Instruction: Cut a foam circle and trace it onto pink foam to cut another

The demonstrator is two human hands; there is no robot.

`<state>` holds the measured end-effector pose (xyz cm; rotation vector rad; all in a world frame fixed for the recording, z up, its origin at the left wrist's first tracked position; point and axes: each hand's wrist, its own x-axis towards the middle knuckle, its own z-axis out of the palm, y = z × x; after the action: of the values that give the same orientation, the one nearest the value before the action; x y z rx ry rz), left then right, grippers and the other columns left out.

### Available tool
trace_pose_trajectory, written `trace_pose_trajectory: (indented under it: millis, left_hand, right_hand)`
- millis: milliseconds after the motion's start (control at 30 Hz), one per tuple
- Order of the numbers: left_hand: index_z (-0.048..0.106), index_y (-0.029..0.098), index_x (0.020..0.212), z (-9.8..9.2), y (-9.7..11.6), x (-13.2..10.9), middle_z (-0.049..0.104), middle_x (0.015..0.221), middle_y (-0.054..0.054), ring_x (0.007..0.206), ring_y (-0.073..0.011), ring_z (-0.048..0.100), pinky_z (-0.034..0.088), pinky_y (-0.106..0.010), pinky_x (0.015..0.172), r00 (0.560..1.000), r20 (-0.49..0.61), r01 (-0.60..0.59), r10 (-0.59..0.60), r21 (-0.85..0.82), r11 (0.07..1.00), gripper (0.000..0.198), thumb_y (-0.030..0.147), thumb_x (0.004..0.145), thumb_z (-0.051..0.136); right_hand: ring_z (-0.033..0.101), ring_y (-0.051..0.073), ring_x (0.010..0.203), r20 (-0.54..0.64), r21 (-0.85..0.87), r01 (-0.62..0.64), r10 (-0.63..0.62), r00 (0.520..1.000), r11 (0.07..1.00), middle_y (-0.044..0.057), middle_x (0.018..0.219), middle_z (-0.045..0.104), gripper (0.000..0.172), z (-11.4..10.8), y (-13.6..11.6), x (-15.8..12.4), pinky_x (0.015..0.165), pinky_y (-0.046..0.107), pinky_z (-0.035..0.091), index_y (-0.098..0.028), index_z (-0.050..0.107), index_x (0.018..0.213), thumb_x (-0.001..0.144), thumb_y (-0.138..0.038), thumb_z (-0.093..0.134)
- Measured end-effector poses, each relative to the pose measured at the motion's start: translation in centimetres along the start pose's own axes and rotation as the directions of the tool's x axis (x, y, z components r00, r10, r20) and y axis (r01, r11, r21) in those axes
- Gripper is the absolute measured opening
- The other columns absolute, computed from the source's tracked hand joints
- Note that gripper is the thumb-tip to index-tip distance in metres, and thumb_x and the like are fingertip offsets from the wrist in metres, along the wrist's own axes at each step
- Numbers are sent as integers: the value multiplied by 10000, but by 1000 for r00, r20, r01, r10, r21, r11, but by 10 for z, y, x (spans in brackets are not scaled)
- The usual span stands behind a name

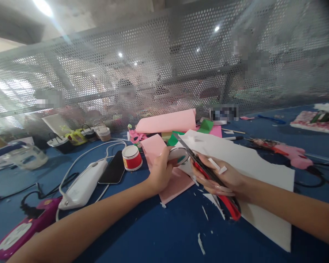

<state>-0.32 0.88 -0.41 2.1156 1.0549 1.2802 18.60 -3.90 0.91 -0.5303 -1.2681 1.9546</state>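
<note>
The left hand's (160,171) fingers are closing in a pinch on the near-left edge of a small round white cut-out (178,155), which is sitting raised above the table's middle. It looks thin, light and bendy, likely to crease or tear, so a rim grip clear of the blades suits it best. The right hand's (222,179) fingers are wrapping the red handles of the scissors (193,156), whose blades are pointing far-left and meeting the cut-out's right edge. Under both hands a pink sheet (175,184) and a large white sheet (252,160) are lying on the blue table (153,233), with white scraps (200,244) nearer. Left of the hands a red-and-white cup (132,157) is standing upright. Farther left, small handled tubs (102,132) are clustering. I cannot tell the contents of either.
</note>
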Motion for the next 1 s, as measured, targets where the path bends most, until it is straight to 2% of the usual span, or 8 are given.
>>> trace_pose_trajectory:
  millis: [133, 333, 533, 633, 733, 867, 1000]
  left_hand:
    - [480, 184, 1012, 0, 1, 2, 626, 929, -44, 822, -165, 633, 579, -325, 669, 991, -46, 119, -126, -133, 984, 252, 94, 781, 429]
    - [515, 181, 986, -2, 3, 0, 628, 831, -28, 769, -159, 604, 533, -324, 714, 1000, 0, 23, -24, 115, 993, 244, 86, 773, 441]
    - [541, 190, 1008, -3, 7, -3, 650, 856, -49, 791, -195, 604, 496, -360, 754, 998, 65, 6, -24, 263, 965, 256, 112, 785, 444]
    - [536, 185, 1016, -3, 8, -3, 657, 885, -56, 812, -200, 608, 501, -367, 767, 998, 55, 12, -26, 242, 970, 264, 105, 776, 462]
    - [507, 179, 1046, -2, 6, -2, 653, 921, -60, 828, -190, 616, 529, -354, 743, 999, 6, 48, -49, 133, 990, 306, 83, 758, 476]
    - [482, 180, 978, 0, 1, 0, 640, 903, -50, 822, -180, 623, 557, -329, 693, 994, -36, 106, -107, -35, 994, 191, 126, 797, 454]
    - [491, 178, 936, -1, 0, 1, 638, 868, -43, 793, -175, 624, 548, -324, 688, 996, -26, 88, -88, -11, 996, 163, 114, 794, 441]
  right_hand:
    - [202, 20, 221, 31, -12, -18, 19, 999, 1000, -81, 404, 382, 492, -2, 2, 1, 229, 144, 203, -158, 492, 688, 948, -529, 302]
    - [224, 27, 223, 7, -36, -27, 27, 1000, 999, -74, 369, 375, 493, 1, 0, 1, 232, 136, 215, -164, 488, 644, 927, -542, 345]
    - [210, 25, 204, 6, -20, -45, 45, 999, 999, -76, 341, 376, 478, 6, -2, -1, 221, 131, 201, -157, 496, 621, 924, -509, 383]
    - [227, 28, 215, -4, -19, -25, 24, 1000, 1000, -74, 357, 383, 501, 4, 0, 0, 229, 133, 215, -153, 509, 636, 942, -514, 345]
    - [233, 24, 225, -18, -16, -13, 13, 1000, 1000, -72, 382, 402, 495, 2, 1, 0, 237, 132, 217, -152, 516, 652, 947, -511, 343]
    - [211, 23, 211, 4, -7, -31, 31, 999, 999, -75, 364, 377, 495, 2, -1, 1, 217, 135, 198, -160, 500, 613, 936, -511, 367]
    - [196, 19, 209, -16, -19, -51, 50, 999, 999, -76, 353, 376, 499, 4, -3, 1, 210, 131, 191, -162, 491, 600, 921, -530, 389]
